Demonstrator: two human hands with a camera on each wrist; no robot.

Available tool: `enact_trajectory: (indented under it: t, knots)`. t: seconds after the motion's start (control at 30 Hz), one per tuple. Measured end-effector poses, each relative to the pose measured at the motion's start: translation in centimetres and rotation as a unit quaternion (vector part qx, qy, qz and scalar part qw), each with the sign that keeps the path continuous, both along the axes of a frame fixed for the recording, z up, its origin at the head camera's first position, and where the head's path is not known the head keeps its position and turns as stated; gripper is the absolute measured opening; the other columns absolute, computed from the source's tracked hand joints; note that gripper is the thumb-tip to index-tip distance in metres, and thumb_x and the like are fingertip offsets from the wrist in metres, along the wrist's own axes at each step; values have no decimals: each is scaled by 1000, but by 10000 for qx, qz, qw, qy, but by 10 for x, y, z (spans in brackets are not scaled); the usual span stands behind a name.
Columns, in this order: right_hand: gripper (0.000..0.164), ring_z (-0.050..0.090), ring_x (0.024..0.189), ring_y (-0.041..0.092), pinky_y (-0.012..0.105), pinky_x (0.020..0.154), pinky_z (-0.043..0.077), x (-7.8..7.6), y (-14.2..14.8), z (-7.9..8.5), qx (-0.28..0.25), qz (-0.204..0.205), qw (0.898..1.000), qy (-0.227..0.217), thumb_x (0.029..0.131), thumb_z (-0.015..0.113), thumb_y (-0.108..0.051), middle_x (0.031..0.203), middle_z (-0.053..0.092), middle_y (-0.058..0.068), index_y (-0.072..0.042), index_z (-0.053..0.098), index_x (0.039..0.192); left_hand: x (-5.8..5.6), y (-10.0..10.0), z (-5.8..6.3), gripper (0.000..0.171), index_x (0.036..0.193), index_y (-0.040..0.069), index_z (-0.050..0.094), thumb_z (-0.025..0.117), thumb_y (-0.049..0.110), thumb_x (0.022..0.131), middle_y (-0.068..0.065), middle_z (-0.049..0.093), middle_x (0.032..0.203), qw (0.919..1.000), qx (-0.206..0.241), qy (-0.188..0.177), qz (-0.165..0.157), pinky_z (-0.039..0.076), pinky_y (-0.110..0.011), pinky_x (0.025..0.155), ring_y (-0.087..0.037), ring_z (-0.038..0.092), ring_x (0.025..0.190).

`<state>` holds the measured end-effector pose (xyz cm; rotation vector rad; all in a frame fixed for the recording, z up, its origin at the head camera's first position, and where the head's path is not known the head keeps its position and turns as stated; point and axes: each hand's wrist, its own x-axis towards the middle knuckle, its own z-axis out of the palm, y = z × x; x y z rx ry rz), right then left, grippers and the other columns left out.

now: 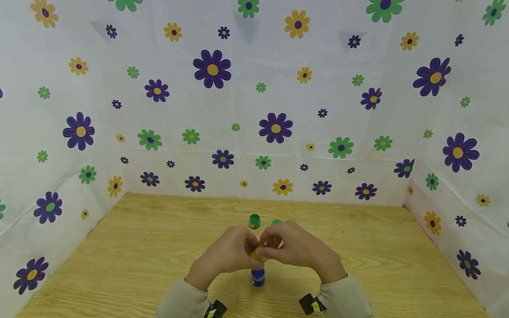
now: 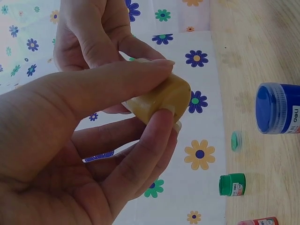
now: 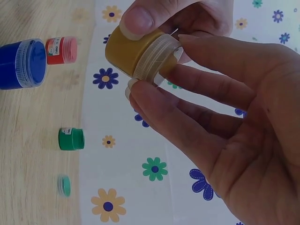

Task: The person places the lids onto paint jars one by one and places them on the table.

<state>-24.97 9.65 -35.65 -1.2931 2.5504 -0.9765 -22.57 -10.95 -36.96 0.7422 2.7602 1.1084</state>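
Two bare hands are brought together in front of the person, and between them a yellow jar (image 3: 123, 52) is held up off the wooden tabletop (image 1: 146, 249). By the left hand (image 1: 232, 249) the body of the jar is gripped, with the thumb laid along one side and the fingers bent around the other. By the right hand (image 1: 297, 247) the clear ribbed lid (image 3: 157, 57) is pinched between thumb and fingertips; the lid is seated on the jar, which is tilted.

Below the hands, in the head view, a blue jar (image 1: 258, 277) is seen standing on the tabletop, topped by a ribbed cap. Farther from the person, an uncapped green jar (image 1: 254, 222) is placed, with a green lid (image 3: 65, 186) lying near it, well apart from the blue jar. A red jar (image 3: 61, 50) is shown by the wrist views but is hidden in the head view. Both forearms are covered by pale sleeves (image 1: 182, 303), and the workspace is enclosed by white cloth (image 1: 240, 105) printed with purple, green and yellow flowers.
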Motion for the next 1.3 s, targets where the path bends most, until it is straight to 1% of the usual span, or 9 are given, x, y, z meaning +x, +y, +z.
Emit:
enact_trajectory:
  t: [0.27, 0.37, 0.5, 0.57, 0.67, 0.77, 0.83, 1.03, 1.3]
  knots:
    - [13, 68, 80, 4, 20, 76, 56, 0, -1, -1, 54, -48, 10000, 35, 99, 70, -22, 92, 76, -1, -11, 76, 103, 1, 0, 0, 16, 91, 7, 81, 88, 9, 77, 2, 74, 76, 10000, 36, -8, -16, 47, -25, 58, -11, 55, 66]
    - [16, 69, 83, 6, 20, 76, 56, -1, -1, -1, 70, -60, 9999, 61, 99, 70, -24, 95, 76, -1, -11, 76, 106, 1, 0, -1, 15, 89, 6, 81, 88, 8, 77, 2, 73, 75, 10000, 66, -5, -17, 47, -24, 58, -11, 55, 65]
    - [21, 71, 93, 14, 19, 76, 57, 0, -1, -1, 18, -79, 10000, -20, 98, 71, -24, 106, 75, 3, -10, 73, 114, 0, -1, -2, 14, 88, 6, 80, 88, 8, 77, 1, 72, 75, 10000, 35, 30, -2, 49, -25, 59, -11, 57, 66]
    - [23, 70, 99, 19, 20, 77, 58, 0, -1, -1, -50, -86, 9999, -112, 97, 73, -21, 112, 73, 6, -9, 71, 116, 0, -1, -2, 14, 88, 6, 79, 88, 9, 77, 1, 73, 76, 10000, -8, 47, 17, 50, -25, 60, -11, 58, 66]
    - [25, 69, 106, 24, 25, 81, 60, 1, -1, -1, -159, -67, 9997, -175, 94, 76, -15, 118, 70, 9, -8, 69, 116, 0, -2, -1, 16, 88, 5, 79, 89, 9, 76, 0, 74, 78, 10000, -50, 64, 47, 51, -25, 61, -11, 60, 68]
    - [25, 68, 109, 26, 31, 85, 62, 1, -1, -1, -270, 29, 9994, -223, 90, 78, -7, 117, 68, 9, -8, 68, 113, 0, -2, 0, 18, 89, 4, 78, 89, 9, 76, -2, 75, 80, 9999, -47, 56, 79, 51, -24, 62, -10, 61, 68]
    - [25, 68, 109, 25, 33, 86, 62, 1, -1, -1, -305, 106, 9992, -228, 88, 79, -3, 115, 67, 7, -8, 69, 110, 0, -2, 0, 19, 89, 3, 78, 89, 9, 75, -2, 75, 80, 9999, -43, 42, 97, 52, -24, 61, -10, 61, 68]
    - [21, 67, 107, 22, 29, 86, 61, 1, -2, -3, -336, 195, 9989, -245, 88, 76, 3, 109, 66, 4, -11, 71, 104, 0, -2, 0, 19, 90, 4, 78, 90, 9, 75, -2, 76, 81, 10000, 7, -7, 79, 53, -23, 62, -9, 63, 68]
    - [14, 71, 101, 19, 20, 81, 59, -1, -1, -3, -264, 104, 9996, -93, 92, 76, -6, 107, 70, 4, -10, 72, 105, 0, -2, 1, 14, 86, 7, 78, 88, 9, 77, 2, 72, 74, 9999, -74, 2, 83, 48, -24, 58, -9, 56, 64]
